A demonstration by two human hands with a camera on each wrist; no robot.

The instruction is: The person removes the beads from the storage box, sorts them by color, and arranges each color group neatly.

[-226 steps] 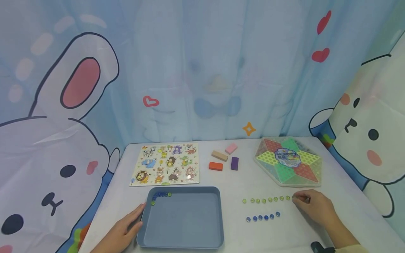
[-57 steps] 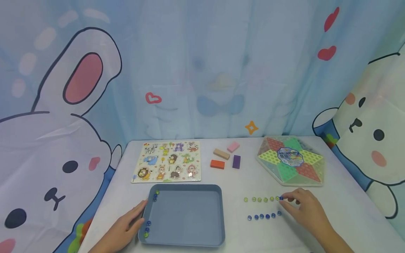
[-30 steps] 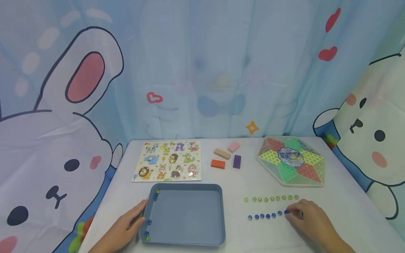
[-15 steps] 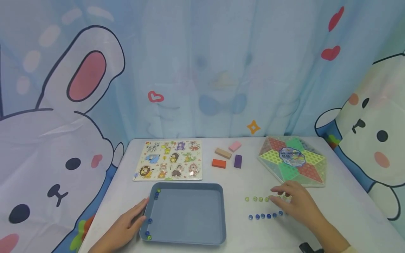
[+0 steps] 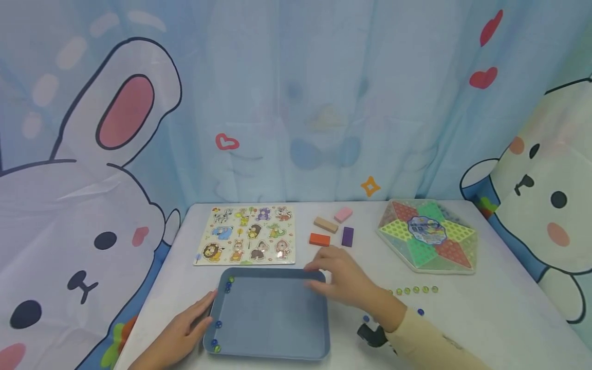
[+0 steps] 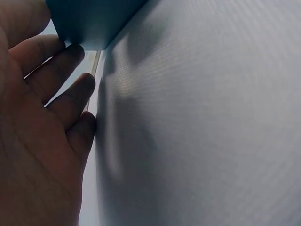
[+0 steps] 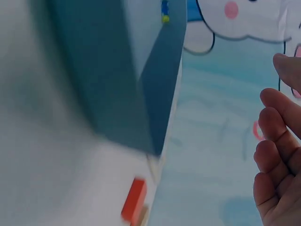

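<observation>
Rectangular blue-grey tray (image 5: 275, 316) lies beneath the right hand's (image 5: 341, 277) parted fingertips, beside the left hand's (image 5: 182, 331) extended fingers.

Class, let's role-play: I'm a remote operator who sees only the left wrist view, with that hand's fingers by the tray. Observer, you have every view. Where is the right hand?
Observer: In the head view, the right hand is at the far right corner of the tray; I can't tell whether it touches the rim.
Operator: I see only the tray's outside. Is anything in it?
Observer: Yes, blue marbles and green marbles along its left side.
Operator: And what is at the far right of the table?
Observer: A hexagonal case with red, green and yellow triangles.
</observation>
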